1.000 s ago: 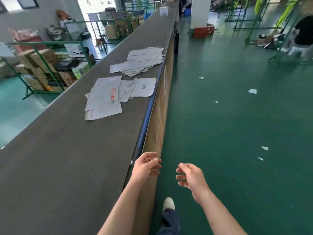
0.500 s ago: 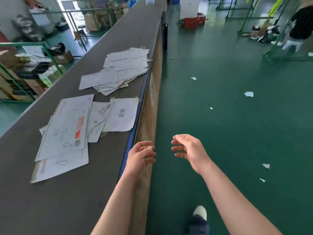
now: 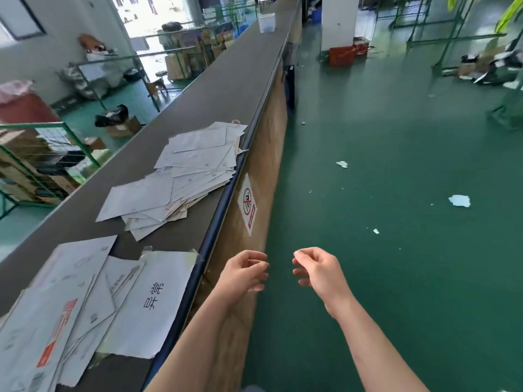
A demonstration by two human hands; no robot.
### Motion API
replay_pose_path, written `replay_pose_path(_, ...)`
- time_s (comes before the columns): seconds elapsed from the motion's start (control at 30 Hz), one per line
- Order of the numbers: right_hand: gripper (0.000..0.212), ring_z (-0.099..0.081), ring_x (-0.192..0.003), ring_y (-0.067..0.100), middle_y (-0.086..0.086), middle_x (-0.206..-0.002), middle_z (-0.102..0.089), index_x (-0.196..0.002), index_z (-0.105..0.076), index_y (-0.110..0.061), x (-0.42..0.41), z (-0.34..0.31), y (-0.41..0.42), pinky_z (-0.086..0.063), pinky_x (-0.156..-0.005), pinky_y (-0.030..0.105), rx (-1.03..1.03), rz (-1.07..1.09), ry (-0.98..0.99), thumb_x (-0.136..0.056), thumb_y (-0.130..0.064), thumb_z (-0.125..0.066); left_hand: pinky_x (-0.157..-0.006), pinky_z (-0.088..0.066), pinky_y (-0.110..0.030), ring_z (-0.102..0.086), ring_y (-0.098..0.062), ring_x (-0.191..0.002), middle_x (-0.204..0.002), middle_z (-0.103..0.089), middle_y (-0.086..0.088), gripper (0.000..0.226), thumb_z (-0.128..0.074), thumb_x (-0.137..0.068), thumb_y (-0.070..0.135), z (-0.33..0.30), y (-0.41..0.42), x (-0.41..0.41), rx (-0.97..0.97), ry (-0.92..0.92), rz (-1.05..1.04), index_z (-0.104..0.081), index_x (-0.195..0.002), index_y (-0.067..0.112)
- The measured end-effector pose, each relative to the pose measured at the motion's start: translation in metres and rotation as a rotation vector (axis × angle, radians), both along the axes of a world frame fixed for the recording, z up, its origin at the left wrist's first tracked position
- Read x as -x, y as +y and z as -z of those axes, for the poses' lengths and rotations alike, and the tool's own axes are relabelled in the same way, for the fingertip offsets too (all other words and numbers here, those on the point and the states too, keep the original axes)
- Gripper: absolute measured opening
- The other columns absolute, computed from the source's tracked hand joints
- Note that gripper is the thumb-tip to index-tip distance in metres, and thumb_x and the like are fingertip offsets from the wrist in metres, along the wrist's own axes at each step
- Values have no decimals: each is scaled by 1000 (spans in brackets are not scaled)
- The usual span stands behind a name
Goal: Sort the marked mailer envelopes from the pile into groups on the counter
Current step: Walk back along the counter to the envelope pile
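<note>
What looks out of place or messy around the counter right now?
The far envelope pile is fanned askew, its corners at the counter's blue edge. Paper scraps litter the green floor. Both hands, left and right, hang empty beside the counter.

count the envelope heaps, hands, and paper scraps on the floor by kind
envelope heaps: 2, far heap and near heap
hands: 2, left hand and right hand, both empty
floor scraps clearly visible: 3
total: 7
</note>
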State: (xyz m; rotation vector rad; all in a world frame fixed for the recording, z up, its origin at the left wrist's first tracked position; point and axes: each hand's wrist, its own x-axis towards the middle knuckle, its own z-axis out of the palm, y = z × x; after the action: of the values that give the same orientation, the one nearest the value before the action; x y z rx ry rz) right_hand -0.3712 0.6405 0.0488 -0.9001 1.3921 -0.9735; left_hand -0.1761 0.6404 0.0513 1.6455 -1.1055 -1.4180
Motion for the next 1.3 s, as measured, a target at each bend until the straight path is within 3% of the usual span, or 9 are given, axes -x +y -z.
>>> replay_pose_path(0.17, 10, -72, -78, 15, -4, -86, -75, -94, -73, -16, -6, 7, -113, -57, -71, 35, -8, -174, 66, -98, -22, -66, -78, -63, -37, -77, -22, -90, -104, -77, -8, 14, -67, -98, 14, 16, -95, -19, -37, -18, -152, -70, -111, 14)
replay_pose_path(0.37, 9, -73, -87, 20, -2, -91, -77, -95, -74, -18, -61, 26, -265, -59, -77, 37, -15, -389, 216, -98, -23, -67, -64, -56, -24, -75, -21, -90, -107, -76, -8, 16, -67, -97, 13, 53, -224, -56, -66, 78, -275, -68, -113, 14)
replay_pose_path(0.5, 7, -72, -90, 19, -5, -90, -77, -95, -73, -23, -101, 18, -374, -59, -80, 35, 41, -526, 354, -98, -24, -67, -64, -59, -34, -72, -21, -84, -102, -76, -11, 18, -67, -92, 5, 63, -317, -105, -113, 190, -477, -67, -110, 10)
replay_pose_path(0.67, 5, -71, -92, 11, -10, -92, -76, -98, -72, -28, -136, 14, -484, -59, -86, 35, 105, -593, 400, -98, -28, -68, -69, -58, -39, -68, -26, -80, -95, -73, -14, 18, -66, -95, 3, 57, -413, -156, -89, 237, -584, -66, -113, 5)
replay_pose_path(0.8, 9, -69, -95, 9, -12, -99, -75, -105, -71, -29, -172, 36, -554, -59, -89, 36, 79, -745, 436, -98, -32, -68, -76, -61, -38, -72, -29, -98, -106, -73, -12, 13, -66, -98, 10, 65, -453, -179, -119, 135, -634, -66, -110, 13)
replay_pose_path(1.0, 13, -66, -102, 7, -13, -104, -71, -109, -68, -25, -233, 69, -640, -49, -80, 21, 68, -1021, 447, -98, -32, -67, -77, -61, -37, -70, -25, -97, -110, -71, -12, 13, -66, -97, 11, 93, -478, -202, -245, 42, -817, -66, -109, 17)
replay_pose_path(1.13, 16, -65, -103, 11, -11, -106, -69, -110, -66, -24, -272, 76, -692, -55, -89, 33, 71, -1204, 459, -97, -31, -67, -75, -58, -35, -66, -23, -93, -108, -69, -11, 14, -64, -97, 10, 89, -498, -209, -313, -30, -950, -63, -110, 16)
replay_pose_path(1.3, 20, -63, -106, 13, -11, -108, -67, -117, -66, -21, -313, 81, -731, -52, -92, 32, 96, -1397, 490, -100, -31, -63, -79, -56, -30, -65, -16, -98, -111, -67, -1, 19, -65, -97, 20, 89, -499, -198, -393, -117, -1096, -61, -115, 23)
